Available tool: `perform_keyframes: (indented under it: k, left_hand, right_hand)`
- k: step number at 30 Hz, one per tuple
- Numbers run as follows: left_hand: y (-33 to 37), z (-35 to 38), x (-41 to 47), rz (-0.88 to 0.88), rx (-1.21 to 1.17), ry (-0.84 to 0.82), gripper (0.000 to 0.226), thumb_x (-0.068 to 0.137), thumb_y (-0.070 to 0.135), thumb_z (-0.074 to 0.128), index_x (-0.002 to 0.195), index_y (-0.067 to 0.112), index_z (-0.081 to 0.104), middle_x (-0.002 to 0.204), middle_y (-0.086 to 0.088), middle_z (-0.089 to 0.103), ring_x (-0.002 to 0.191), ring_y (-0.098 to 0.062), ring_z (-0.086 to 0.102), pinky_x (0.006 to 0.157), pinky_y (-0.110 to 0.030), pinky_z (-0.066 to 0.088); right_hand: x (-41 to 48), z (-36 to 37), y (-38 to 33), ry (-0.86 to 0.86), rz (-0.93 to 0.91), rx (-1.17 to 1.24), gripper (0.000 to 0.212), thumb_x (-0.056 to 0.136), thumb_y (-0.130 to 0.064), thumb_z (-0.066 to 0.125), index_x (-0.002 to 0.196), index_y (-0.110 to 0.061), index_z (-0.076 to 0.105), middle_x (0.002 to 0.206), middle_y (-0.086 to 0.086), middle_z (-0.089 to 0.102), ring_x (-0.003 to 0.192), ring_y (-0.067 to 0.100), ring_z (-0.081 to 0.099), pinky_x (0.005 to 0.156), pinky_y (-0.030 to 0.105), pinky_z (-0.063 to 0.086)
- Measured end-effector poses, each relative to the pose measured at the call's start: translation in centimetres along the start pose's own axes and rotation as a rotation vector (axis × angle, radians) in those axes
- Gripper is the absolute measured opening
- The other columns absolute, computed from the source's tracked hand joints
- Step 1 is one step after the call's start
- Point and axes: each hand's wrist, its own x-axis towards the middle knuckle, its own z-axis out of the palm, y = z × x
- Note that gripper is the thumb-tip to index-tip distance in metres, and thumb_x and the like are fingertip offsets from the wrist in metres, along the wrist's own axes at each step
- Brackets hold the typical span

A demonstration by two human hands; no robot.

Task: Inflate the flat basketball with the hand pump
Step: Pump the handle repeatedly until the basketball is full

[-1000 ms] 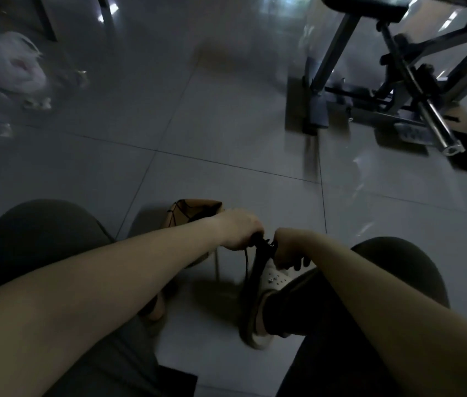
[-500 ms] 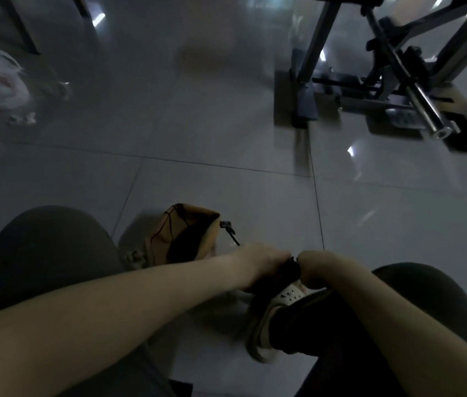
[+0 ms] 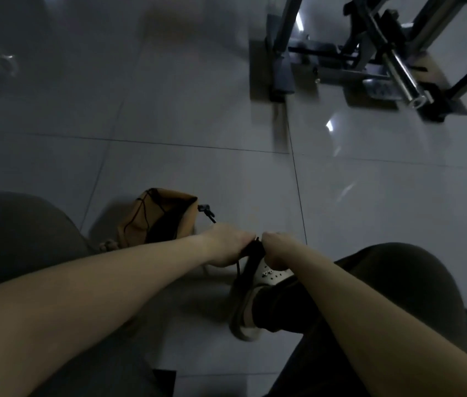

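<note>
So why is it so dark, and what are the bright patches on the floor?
Head view: the room is dim, so the flat basketball and the pump handle gripped by the left hand and right hand look murky; same view, the patches are glare on the glossy floor tiles, and the metal frame top right is motion-smeared.

Hands: our left hand (image 3: 228, 247) and right hand (image 3: 276, 246) are bare.
Forearms (image 3: 112, 282): ours, bare too.
Trousers (image 3: 398, 282): dark, loose over both our knees.
Shoe (image 3: 272, 273): our right one, white, with holes.
Sock (image 3: 266, 308): dark.
</note>
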Motion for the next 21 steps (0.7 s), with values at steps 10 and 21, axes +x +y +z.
perform_keyframes:
  k: [10,21]
  left_hand:
    - [-2.0,-4.2,-1.9,-0.008,0.196,0.203,0.016,0.101,0.022,0.042,0.113,0.026,0.051,0.108,0.002,0.063,0.093,-0.023,0.062,0.063,-0.034,0.035]
    - [-3.5,-12.6,-2.0,0.001,0.053,0.479,0.023,0.096,0.043,0.047,0.103,0.023,0.057,0.095,-0.002,0.063,0.088,-0.023,0.058,0.068,-0.032,0.038]
  right_hand:
    - [-2.2,-3.1,-2.4,0.2,-0.026,0.035,0.018,0.096,-0.011,0.047,0.113,-0.006,0.05,0.113,0.014,0.06,0.1,0.031,0.06,0.072,0.033,0.04]
    - [-5.3,-10.3,-1.5,0.67,0.006,0.041,0.009,0.093,-0.019,0.049,0.099,-0.014,0.049,0.094,0.004,0.053,0.087,0.025,0.055,0.074,0.038,0.05]
